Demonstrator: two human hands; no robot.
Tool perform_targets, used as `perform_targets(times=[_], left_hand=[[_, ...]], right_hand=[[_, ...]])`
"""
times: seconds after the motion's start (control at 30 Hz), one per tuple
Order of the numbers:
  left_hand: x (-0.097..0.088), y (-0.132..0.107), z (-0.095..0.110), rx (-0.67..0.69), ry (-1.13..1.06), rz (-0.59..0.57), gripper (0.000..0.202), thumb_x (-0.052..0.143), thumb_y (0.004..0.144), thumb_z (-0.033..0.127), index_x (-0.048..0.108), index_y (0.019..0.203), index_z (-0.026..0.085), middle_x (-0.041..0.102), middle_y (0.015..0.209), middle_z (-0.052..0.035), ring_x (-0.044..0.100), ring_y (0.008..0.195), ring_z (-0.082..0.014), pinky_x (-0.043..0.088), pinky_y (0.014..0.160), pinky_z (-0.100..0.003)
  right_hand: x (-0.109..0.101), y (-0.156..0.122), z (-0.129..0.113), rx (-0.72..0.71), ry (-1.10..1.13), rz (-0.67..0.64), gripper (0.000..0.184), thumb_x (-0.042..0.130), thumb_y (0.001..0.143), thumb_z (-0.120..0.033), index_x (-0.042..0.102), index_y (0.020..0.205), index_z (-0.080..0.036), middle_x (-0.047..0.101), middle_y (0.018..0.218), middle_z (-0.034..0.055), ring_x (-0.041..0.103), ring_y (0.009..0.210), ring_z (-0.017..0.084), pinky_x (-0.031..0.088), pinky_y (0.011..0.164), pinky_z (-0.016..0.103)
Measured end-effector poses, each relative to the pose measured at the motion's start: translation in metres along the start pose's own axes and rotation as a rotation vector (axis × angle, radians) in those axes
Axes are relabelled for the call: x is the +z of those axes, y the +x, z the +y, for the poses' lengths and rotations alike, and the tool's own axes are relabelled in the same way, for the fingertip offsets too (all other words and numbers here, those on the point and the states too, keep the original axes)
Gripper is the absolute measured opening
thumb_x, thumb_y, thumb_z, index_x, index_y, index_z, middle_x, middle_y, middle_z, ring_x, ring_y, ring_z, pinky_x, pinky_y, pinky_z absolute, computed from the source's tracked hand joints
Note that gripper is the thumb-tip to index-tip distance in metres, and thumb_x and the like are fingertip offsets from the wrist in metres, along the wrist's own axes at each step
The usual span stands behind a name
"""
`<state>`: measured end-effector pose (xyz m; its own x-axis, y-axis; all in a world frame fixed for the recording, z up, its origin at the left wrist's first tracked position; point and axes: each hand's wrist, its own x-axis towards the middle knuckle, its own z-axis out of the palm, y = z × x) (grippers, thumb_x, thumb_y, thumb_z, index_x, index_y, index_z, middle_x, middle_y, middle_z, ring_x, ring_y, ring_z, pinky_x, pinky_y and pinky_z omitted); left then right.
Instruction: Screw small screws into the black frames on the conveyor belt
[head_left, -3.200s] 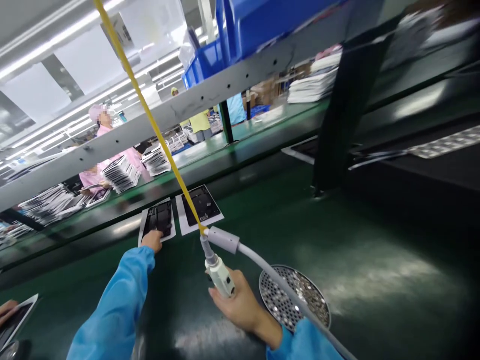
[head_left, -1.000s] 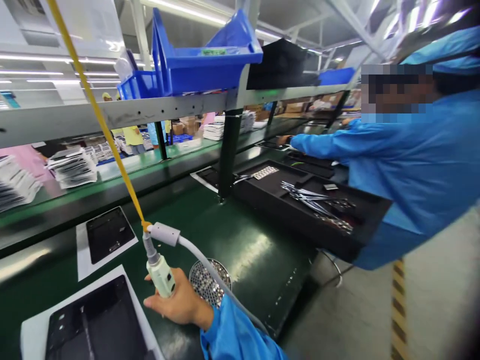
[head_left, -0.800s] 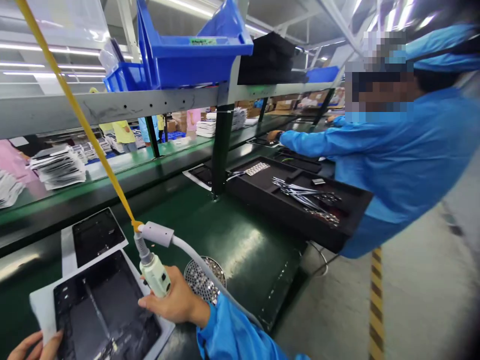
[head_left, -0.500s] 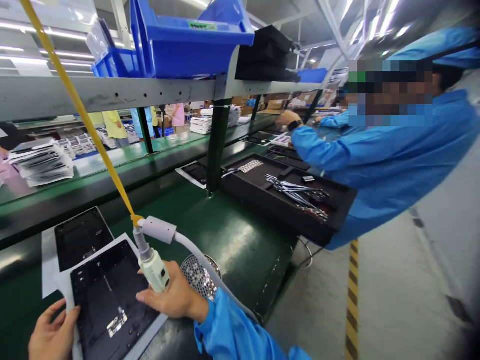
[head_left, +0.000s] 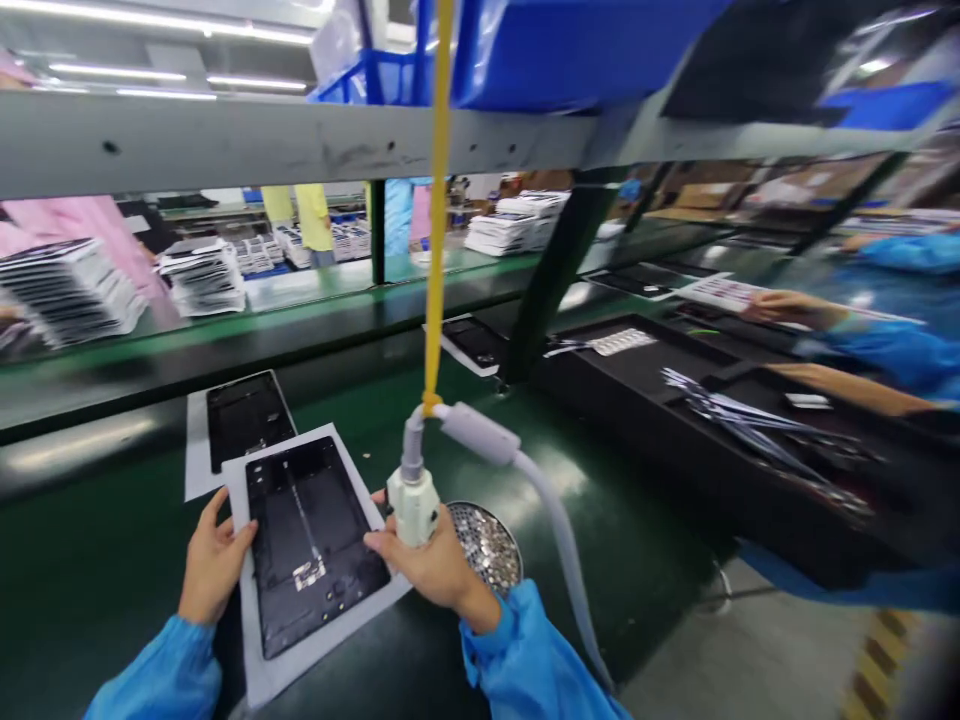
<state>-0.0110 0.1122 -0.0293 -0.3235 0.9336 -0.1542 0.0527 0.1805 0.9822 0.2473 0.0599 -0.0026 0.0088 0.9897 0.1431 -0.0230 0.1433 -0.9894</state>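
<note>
Your left hand pinches the left edge of the white sheet that carries the black tablet panel, thumb on top; your right hand has its fingers wrapped around the pale handheld tool, its thumb over the panel's right side, though you cannot tell whether it touches; the panel lies between your hands, tilted, its far corner overlapping a second panel on the green bench. In your way, a yellow cord rises from the tool across the view; a grey cable loops down to its right, past a round perforated dish of small metal pieces; farther right, beyond a dark post, stand a black tray and a co-worker's hand.
</note>
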Motion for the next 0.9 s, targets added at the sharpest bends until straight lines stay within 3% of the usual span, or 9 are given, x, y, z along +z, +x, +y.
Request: perform_targets(times=[0.07, 0.17, 0.23, 0.33, 0.5, 0.6, 0.7, 0.8, 0.9], left_hand=[[-0.009, 0.0, -0.001, 0.132, 0.225, 0.059, 0.085, 0.068, 0.065, 0.031, 0.038, 0.142, 0.015, 0.069, 0.111, -0.0157, 0.069, 0.094, -0.0267, 0.057, 0.083, -0.041], [-0.019, -0.004, -0.002, 0.413, 0.61, 0.147, 0.062, 0.066, 0.07, 0.039, 0.056, 0.128, 0.018, 0.06, 0.13, -0.0155, 0.058, 0.118, -0.0321, 0.05, 0.096, -0.046], [-0.019, -0.012, -0.001, 0.581, 0.743, 0.115, 0.045, 0.064, 0.075, 0.043, 0.067, 0.112, 0.019, 0.061, 0.129, -0.0136, 0.057, 0.119, -0.0324, 0.049, 0.098, -0.047], [-0.004, -0.035, 0.002, 0.745, 0.794, -0.051, 0.028, 0.06, 0.082, 0.041, 0.071, 0.096, 0.019, 0.071, 0.11, -0.0101, 0.066, 0.103, -0.027, 0.053, 0.092, -0.042], [0.026, -0.095, 0.009, 0.778, 0.904, -0.446, 0.017, 0.056, 0.089, 0.03, 0.071, 0.095, 0.022, 0.071, 0.093, -0.0046, 0.066, 0.086, -0.0181, 0.055, 0.078, -0.03], [0.031, -0.124, 0.007, 0.764, 1.016, -0.557, 0.018, 0.068, 0.08, 0.026, 0.07, 0.098, 0.023, 0.068, 0.094, -0.0046, 0.065, 0.084, -0.0196, 0.055, 0.075, -0.03], [0.029, -0.137, -0.005, 0.783, 1.102, -0.553, 0.026, 0.071, 0.073, 0.02, 0.069, 0.099, 0.022, 0.067, 0.093, -0.0048, 0.063, 0.082, -0.0215, 0.054, 0.07, -0.032], [0.026, -0.138, -0.02, 0.892, 1.084, -0.489, 0.019, 0.06, 0.08, 0.015, 0.068, 0.097, 0.02, 0.065, 0.089, -0.0057, 0.061, 0.079, -0.0201, 0.053, 0.068, -0.032], [0.025, -0.136, -0.027, 1.027, 0.997, -0.412, 0.017, 0.052, 0.091, 0.022, 0.068, 0.096, 0.017, 0.064, 0.086, -0.0076, 0.059, 0.078, -0.0188, 0.052, 0.068, -0.031]], right_hand=[[-0.001, -0.001, -0.002, 0.048, 0.031, -0.003, 0.04, 0.077, 0.065, -0.035, 0.066, 0.099, -0.016, 0.049, 0.057, -0.0064, 0.045, 0.049, 0.008, 0.042, 0.049, 0.023], [0.0, -0.002, -0.005, 0.086, 0.026, 0.015, 0.049, 0.081, 0.06, -0.038, 0.066, 0.101, -0.015, 0.051, 0.056, -0.0064, 0.047, 0.049, 0.008, 0.044, 0.051, 0.024], [0.0, -0.003, -0.007, 0.079, 0.007, 0.016, 0.047, 0.08, 0.063, -0.039, 0.066, 0.1, -0.015, 0.051, 0.054, -0.0063, 0.048, 0.047, 0.009, 0.044, 0.052, 0.025], [0.001, -0.002, -0.01, 0.058, -0.011, 0.007, 0.038, 0.075, 0.068, -0.038, 0.066, 0.097, -0.016, 0.051, 0.05, -0.0064, 0.048, 0.044, 0.009, 0.044, 0.049, 0.025], [0.001, -0.001, -0.014, 0.025, -0.005, 0.013, 0.03, 0.072, 0.066, -0.034, 0.065, 0.089, -0.016, 0.052, 0.049, -0.0061, 0.047, 0.04, 0.009, 0.042, 0.042, 0.023], [0.001, -0.002, -0.014, 0.021, 0.015, 0.026, 0.026, 0.071, 0.066, -0.033, 0.063, 0.084, -0.016, 0.05, 0.047, -0.0065, 0.047, 0.039, 0.009, 0.041, 0.041, 0.023], [0.001, -0.002, -0.012, 0.022, 0.023, 0.029, 0.024, 0.072, 0.066, -0.032, 0.061, 0.081, -0.016, 0.051, 0.046, -0.0065, 0.047, 0.038, 0.009, 0.043, 0.041, 0.023], [-0.002, -0.002, -0.013, -0.002, -0.001, 0.034, 0.021, 0.072, 0.065, -0.03, 0.06, 0.077, -0.016, 0.054, 0.046, -0.0053, 0.05, 0.039, 0.01, 0.045, 0.044, 0.024], [-0.013, 0.001, -0.018, -0.031, 0.018, 0.091, 0.023, 0.074, 0.064, -0.027, 0.059, 0.077, -0.017, 0.055, 0.046, -0.006, 0.051, 0.038, 0.01, 0.045, 0.043, 0.024]])
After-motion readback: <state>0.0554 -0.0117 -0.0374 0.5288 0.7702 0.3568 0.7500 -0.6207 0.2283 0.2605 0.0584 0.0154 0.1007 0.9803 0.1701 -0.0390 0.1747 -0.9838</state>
